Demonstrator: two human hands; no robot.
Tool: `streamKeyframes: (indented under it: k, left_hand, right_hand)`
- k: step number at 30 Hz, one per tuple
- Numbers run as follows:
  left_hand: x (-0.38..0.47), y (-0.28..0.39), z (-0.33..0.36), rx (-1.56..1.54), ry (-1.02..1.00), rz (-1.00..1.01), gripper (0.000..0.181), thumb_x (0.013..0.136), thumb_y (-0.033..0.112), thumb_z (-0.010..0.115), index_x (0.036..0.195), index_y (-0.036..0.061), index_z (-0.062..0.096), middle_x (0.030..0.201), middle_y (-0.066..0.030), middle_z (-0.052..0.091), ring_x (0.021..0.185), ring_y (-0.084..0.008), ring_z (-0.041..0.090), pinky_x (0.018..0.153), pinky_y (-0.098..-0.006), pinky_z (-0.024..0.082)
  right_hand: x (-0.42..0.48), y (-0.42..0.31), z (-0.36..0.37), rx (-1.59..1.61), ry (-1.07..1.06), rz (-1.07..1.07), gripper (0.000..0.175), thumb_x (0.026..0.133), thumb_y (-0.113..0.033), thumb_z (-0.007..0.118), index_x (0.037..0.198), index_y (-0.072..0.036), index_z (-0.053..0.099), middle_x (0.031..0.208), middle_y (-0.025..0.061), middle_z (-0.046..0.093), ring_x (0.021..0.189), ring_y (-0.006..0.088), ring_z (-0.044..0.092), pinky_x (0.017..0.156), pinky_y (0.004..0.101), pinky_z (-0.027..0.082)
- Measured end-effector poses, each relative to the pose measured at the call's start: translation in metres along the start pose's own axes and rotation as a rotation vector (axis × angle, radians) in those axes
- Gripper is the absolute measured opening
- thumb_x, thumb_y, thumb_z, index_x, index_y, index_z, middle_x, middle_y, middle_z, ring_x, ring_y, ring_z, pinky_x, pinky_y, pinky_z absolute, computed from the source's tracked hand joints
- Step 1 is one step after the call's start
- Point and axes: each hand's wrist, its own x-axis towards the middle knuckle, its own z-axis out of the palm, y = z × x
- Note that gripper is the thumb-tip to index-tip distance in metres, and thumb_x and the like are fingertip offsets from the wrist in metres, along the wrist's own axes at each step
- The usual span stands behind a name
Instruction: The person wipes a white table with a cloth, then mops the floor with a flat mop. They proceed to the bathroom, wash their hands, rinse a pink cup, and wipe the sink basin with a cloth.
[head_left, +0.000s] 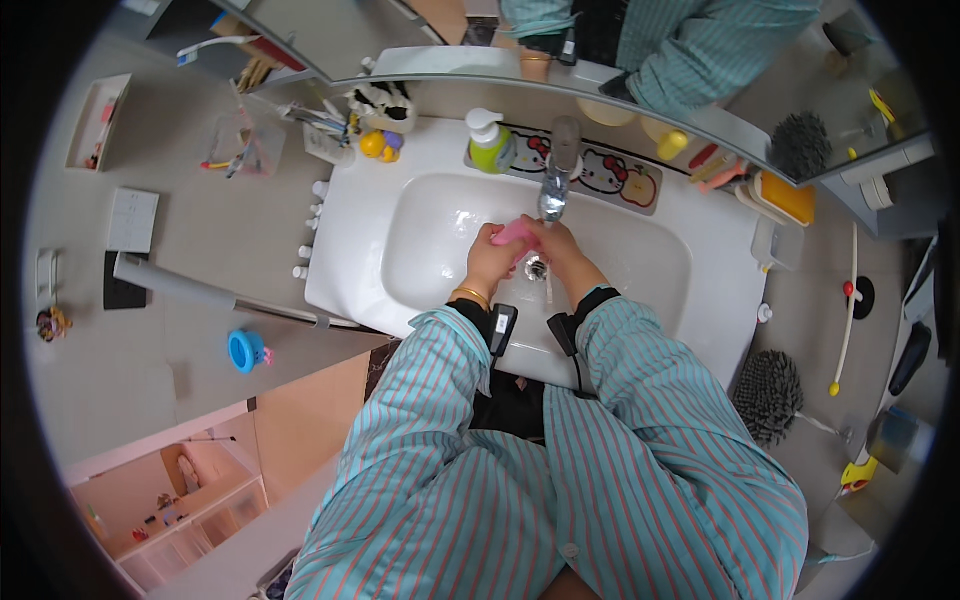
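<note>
A small pink block (516, 236), sponge or soap, I cannot tell which, is held between my two hands over the white washbasin (427, 247). My left hand (491, 259) grips its near left side, thumb on top. Against its right side, just below the tap's spout, my right hand (559, 247) has its fingers curled around it; some fingertips are hidden. The metal tap (556, 180) stands at the back of the basin, and a thin stream of water (549, 285) shows beside my right wrist. Below the hands lies the metal drain (535, 268).
Behind the basin stand a green pump bottle (491, 146) and a cartoon-printed mat (604, 171), under a mirror (480, 79). Yellow and purple toy figures (381, 145) sit at the back left corner. A grey chenille duster (769, 396) hangs at right; a grey rail (180, 285) juts out at left.
</note>
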Motion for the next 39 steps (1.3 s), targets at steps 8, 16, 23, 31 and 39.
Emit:
streamKeyframes:
  k: [8, 16, 23, 31, 39]
  left_hand:
    - [-0.064, 0.004, -0.046, 0.743, 0.232, 0.568, 0.051, 0.074, 0.007, 0.08, 0.122, 0.0104, 0.063, 0.115, -0.0182, 0.057, 0.109, -0.0371, 0.061, 0.092, -0.043, 0.056]
    - [-0.13, -0.019, -0.089, 0.87, 0.266, 0.731, 0.053, 0.077, 0.002, 0.074, 0.127, 0.0158, 0.065, 0.118, -0.015, 0.057, 0.109, -0.0359, 0.06, 0.092, -0.0437, 0.054]
    - [-0.188, -0.02, -0.148, 0.599, 0.407, 0.715, 0.062, 0.075, 0.011, 0.083, 0.133, 0.016, 0.063, 0.121, -0.0139, 0.055, 0.112, -0.0369, 0.06, 0.095, -0.0409, 0.053]
    - [-0.263, -0.043, -0.265, -0.139, 0.957, 0.862, 0.061, 0.081, 0.013, 0.088, 0.128, 0.0049, 0.05, 0.122, -0.0116, 0.058, 0.111, -0.0212, 0.062, 0.093, -0.0355, 0.053]
    - [-0.267, -0.083, -0.384, -0.519, 1.178, 0.904, 0.068, 0.084, 0.016, 0.09, 0.132, 0.002, 0.044, 0.129, -0.0136, 0.057, 0.118, -0.0211, 0.06, 0.101, -0.0359, 0.05]
  right_hand:
    - [0.022, 0.018, -0.045, 0.258, -0.036, 0.333, 0.018, 0.093, -0.018, 0.075, 0.088, -0.011, 0.059, 0.069, 0.0001, 0.05, 0.058, 0.0112, 0.045, 0.049, 0.0248, 0.034]
    - [0.015, 0.043, -0.036, 0.347, -0.062, 0.385, 0.02, 0.098, 0.002, 0.053, 0.116, -0.004, 0.058, 0.092, 0.0095, 0.063, 0.072, 0.0225, 0.063, 0.057, 0.0302, 0.054]
    - [-0.044, 0.003, 0.027, -0.057, -0.116, 0.285, 0.014, 0.106, -0.01, 0.053, 0.12, -0.01, 0.057, 0.091, 0.0074, 0.064, 0.08, 0.0214, 0.066, 0.075, 0.0467, 0.058]
    - [-0.027, 0.039, 0.035, 0.097, -0.246, 0.451, 0.012, 0.104, -0.013, 0.057, 0.115, -0.011, 0.061, 0.086, 0.0032, 0.062, 0.078, 0.022, 0.062, 0.08, 0.0458, 0.056]
    - [-0.06, 0.041, 0.055, -0.422, -0.401, 0.296, 0.025, 0.107, -0.019, 0.053, 0.125, -0.008, 0.066, 0.083, 0.0021, 0.062, 0.076, 0.0154, 0.061, 0.072, 0.0341, 0.055]
